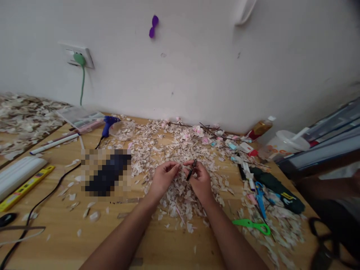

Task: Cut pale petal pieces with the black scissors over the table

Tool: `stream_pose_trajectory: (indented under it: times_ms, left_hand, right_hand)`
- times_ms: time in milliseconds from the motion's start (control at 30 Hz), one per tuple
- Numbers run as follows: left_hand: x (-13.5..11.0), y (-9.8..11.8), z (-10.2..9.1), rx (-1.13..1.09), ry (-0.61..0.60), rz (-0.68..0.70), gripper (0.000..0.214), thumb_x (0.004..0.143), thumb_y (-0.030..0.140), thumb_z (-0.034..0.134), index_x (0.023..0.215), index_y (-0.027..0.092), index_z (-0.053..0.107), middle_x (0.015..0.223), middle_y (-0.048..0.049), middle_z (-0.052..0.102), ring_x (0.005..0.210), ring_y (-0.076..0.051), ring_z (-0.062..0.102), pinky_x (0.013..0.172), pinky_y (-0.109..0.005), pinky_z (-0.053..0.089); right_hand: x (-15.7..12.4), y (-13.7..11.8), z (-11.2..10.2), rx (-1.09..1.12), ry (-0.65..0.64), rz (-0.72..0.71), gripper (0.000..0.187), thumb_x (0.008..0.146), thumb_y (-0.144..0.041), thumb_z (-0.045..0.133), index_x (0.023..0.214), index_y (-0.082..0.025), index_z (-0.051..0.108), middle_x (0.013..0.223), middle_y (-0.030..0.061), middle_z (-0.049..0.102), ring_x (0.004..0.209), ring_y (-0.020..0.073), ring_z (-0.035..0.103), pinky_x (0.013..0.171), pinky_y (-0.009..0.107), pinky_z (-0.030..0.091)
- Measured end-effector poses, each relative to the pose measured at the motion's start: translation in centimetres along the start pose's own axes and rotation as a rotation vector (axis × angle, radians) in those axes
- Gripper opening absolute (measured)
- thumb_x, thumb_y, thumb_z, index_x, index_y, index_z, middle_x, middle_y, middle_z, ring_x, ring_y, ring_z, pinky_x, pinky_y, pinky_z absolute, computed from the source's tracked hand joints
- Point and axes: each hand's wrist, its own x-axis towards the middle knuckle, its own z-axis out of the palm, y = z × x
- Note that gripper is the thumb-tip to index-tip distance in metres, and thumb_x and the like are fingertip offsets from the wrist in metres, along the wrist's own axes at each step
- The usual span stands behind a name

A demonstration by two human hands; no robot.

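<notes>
My right hand [200, 180] grips a small black tool [191, 170], slim like tweezers or small scissors, its tip pointing up and to the left. My left hand [164, 177] is pinched on a tiny pale scrap right beside the tool's tip; the scrap itself is too small to make out. Both hands hover over a thick heap of white and pink paper scraps [174, 150] spread across the middle of the wooden table [84, 240].
A blue glue gun [108, 124] with a black cord, a clear bowl [122, 129], a pixelated dark object [106, 173] and a yellow ruler [25, 186] lie left. Green scissors [251, 225], blue scissors [260, 197], a dark pouch [277, 189] and a white cup [284, 144] lie right.
</notes>
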Motion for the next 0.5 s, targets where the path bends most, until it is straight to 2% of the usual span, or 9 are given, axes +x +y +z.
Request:
stream_pose_trajectory:
  times_ms: [167,333,500]
  left_hand:
    - [0.01,-0.26,-0.06,0.123,-0.022,0.033,0.029,0.078,0.045,0.067,0.083,0.017,0.073,0.072,-0.0031,0.068,0.063,-0.015,0.056,0.06,-0.024,0.04]
    - [-0.02,-0.22,-0.02,0.255,-0.037,0.109,0.025,0.082,0.041,0.063,0.083,0.019,0.073,0.076,-0.0034,0.07,0.068,-0.017,0.059,0.063,-0.025,0.042]
    - [0.13,-0.42,0.01,0.252,-0.043,0.135,0.02,0.079,0.035,0.066,0.088,0.019,0.072,0.086,-0.0057,0.072,0.077,-0.019,0.064,0.073,-0.028,0.046]
  right_hand:
    - [-0.04,0.09,0.04,-0.06,-0.008,-0.028,0.021,0.082,-0.035,0.066,0.097,-0.02,0.066,0.087,0.0028,0.062,0.072,0.0155,0.05,0.067,0.027,0.043]
    - [0.01,0.12,0.17,-0.098,0.028,-0.03,0.02,0.082,-0.033,0.064,0.097,-0.02,0.065,0.086,0.0029,0.062,0.071,0.0156,0.05,0.068,0.027,0.043]
    - [0.26,0.49,0.0,-0.151,0.017,-0.025,0.024,0.083,-0.037,0.063,0.096,-0.018,0.066,0.085,0.0041,0.063,0.068,0.0153,0.05,0.065,0.027,0.043]
